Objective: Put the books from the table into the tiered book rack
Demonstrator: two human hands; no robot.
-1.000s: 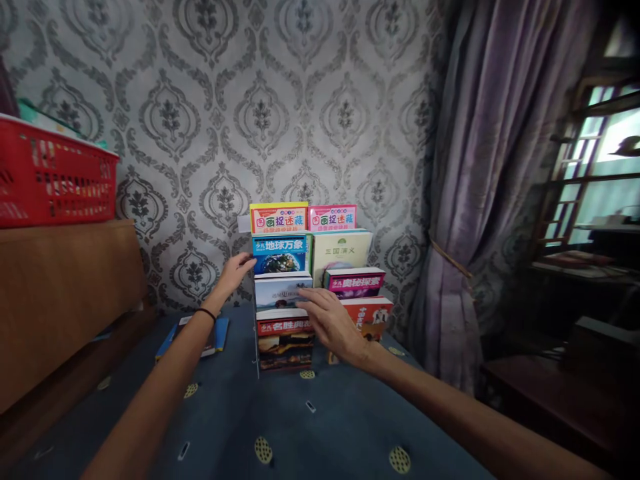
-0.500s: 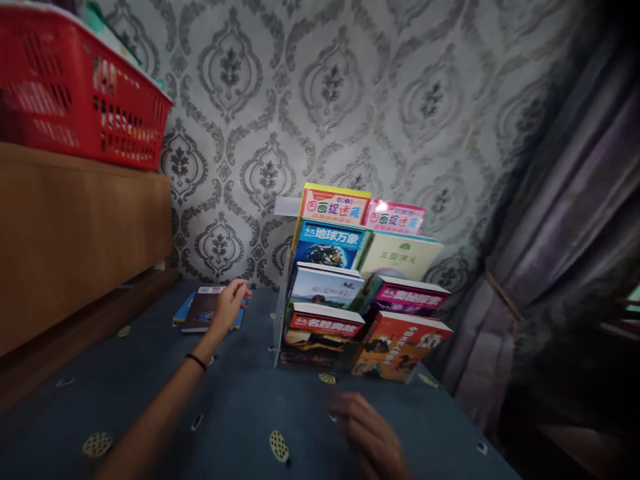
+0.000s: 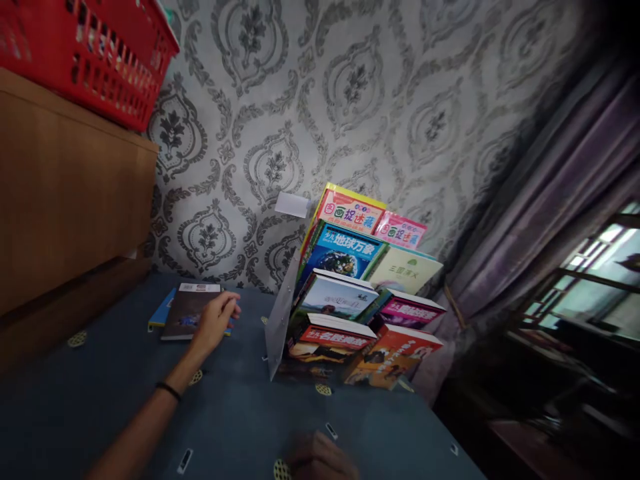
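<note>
Left hand (image 3: 213,321) lay open on a dark book (image 3: 189,311) at nine o'clock of the tiered book rack (image 3: 350,293), gripping nothing, right hand (image 3: 320,461) blurred at six o'clock, grip unreadable, blue tablecloth (image 3: 240,413).

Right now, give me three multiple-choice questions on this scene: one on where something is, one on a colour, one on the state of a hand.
1. Where does the dark book under the left hand lie?
A. in the red basket
B. flat on the blue cloth, left of the book rack
C. on the rack's top tier

2. What colour is the basket on the wooden cabinet?
A. red
B. green
C. white

3. How is the left hand?
A. closed around a rack book
B. open, fingers at the dark book's right edge
C. out of view

Answers: B, it lies flat on the blue cloth beside the book rack; A, its lattice sides are red; B, nothing is gripped.
</note>
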